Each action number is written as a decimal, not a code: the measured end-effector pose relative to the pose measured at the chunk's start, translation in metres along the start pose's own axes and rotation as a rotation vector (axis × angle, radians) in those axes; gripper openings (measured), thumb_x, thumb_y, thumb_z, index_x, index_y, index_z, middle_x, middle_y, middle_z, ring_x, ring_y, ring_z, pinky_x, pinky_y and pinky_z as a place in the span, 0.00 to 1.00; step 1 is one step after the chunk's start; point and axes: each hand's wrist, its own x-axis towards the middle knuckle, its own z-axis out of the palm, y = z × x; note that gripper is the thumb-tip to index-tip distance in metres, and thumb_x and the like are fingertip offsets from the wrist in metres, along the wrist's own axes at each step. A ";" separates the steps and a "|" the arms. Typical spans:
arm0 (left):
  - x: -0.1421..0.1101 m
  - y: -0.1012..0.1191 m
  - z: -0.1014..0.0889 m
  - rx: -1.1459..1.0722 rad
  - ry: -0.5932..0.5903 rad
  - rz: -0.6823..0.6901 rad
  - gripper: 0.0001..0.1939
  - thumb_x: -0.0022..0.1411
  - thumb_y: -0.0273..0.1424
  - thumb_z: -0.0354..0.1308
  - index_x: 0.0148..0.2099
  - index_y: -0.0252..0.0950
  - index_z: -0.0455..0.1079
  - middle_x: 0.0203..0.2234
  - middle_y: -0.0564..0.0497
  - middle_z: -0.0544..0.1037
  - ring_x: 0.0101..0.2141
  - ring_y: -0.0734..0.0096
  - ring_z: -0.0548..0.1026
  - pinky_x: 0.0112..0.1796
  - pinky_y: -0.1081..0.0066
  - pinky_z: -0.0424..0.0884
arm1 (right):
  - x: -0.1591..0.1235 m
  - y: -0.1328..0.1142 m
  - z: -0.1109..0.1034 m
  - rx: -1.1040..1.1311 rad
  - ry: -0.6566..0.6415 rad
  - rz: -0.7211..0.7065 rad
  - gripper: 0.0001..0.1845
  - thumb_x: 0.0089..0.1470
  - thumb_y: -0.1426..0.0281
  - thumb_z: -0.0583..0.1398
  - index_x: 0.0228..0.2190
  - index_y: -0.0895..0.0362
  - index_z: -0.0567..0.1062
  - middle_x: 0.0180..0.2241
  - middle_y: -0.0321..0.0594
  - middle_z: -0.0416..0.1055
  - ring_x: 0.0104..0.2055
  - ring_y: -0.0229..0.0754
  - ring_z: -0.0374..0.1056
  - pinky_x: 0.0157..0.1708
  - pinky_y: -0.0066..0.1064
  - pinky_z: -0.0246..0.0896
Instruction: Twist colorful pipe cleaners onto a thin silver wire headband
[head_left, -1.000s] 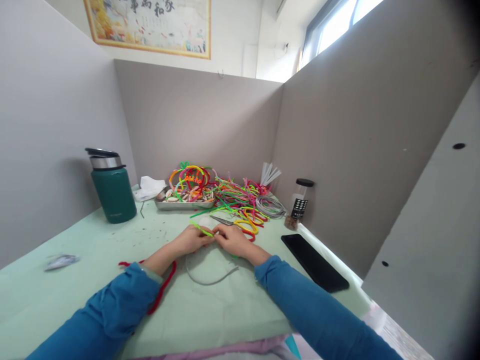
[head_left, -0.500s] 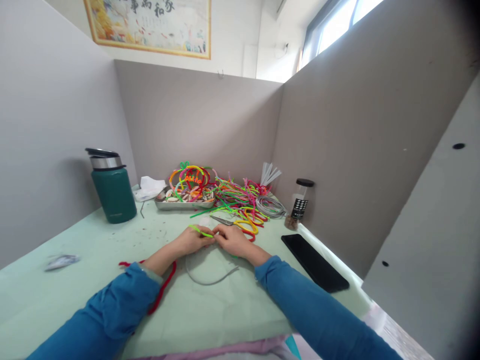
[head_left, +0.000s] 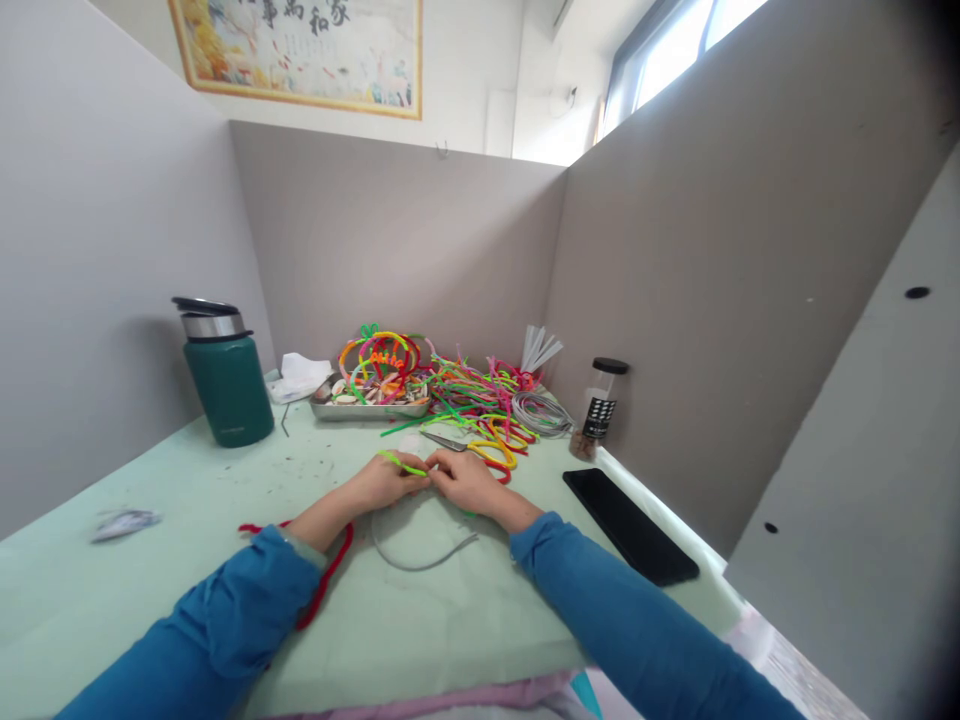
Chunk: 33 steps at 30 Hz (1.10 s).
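My left hand [head_left: 386, 482] is closed in a pinch, with a yellow-green pipe cleaner [head_left: 401, 462] lying over its fingers. Against it, fingertips to fingertips, my right hand [head_left: 465, 482] is pinched too. A speck of green shows under the right hand, so the pipe cleaner seems to run through both. From beneath the left hand a thin grey curved band [head_left: 420, 568] comes out and bends across the table; its upper end is hidden by the hands. A red pipe cleaner [head_left: 330, 575] lies partly under my left forearm.
Beyond my hands are scissors [head_left: 499, 455] with yellow and red handles, a heap of coloured pipe cleaners [head_left: 480, 385], a metal tray [head_left: 367, 411] and a coil of grey band [head_left: 541, 413]. A green bottle [head_left: 229, 390] stands left; a jar [head_left: 598, 410] and black phone [head_left: 630, 525] are right.
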 end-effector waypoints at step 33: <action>0.001 -0.003 0.000 0.048 0.018 0.020 0.21 0.48 0.46 0.52 0.33 0.34 0.71 0.18 0.55 0.67 0.17 0.80 0.59 0.18 0.79 0.56 | 0.000 0.003 0.001 0.016 0.003 -0.016 0.12 0.52 0.69 0.52 0.37 0.54 0.72 0.29 0.35 0.72 0.30 0.36 0.64 0.28 0.25 0.50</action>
